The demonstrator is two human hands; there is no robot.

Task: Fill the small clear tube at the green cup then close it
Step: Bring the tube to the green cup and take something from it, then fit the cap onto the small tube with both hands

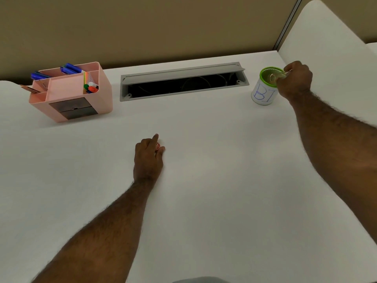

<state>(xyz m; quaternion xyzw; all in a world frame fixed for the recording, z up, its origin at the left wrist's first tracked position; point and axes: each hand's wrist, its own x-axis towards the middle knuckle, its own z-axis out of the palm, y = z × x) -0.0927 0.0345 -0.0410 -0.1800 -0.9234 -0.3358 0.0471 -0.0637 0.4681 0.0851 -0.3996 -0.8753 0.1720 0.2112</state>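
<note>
1. Tube filling looks like the step in hand right now, and the closing part isn't done yet, going by how things sit.
2. Far left on the white desk (193, 180) there's a pink organizer (70, 92) with pens in it, not part of this.
3. Left hand (149, 158) rests on the desk near the middle, fingers curled around something small and reddish (158, 145). My guess is that's the cap, but it's too tiny to be sure.
4. Behind that, the grey cable hatch (183, 81) sits open, well apart from both hands.
5. Over on the right, the green cup (266, 86) stands upright with blue letters on its white side.
6. Right hand (295, 80) is pinched on the small clear tube (280, 75), which is tipped over the cup's mouth, just at the rim.
7. Next move probably needs the tube carried level back toward the left hand so the cap can go on without spilling.
</note>
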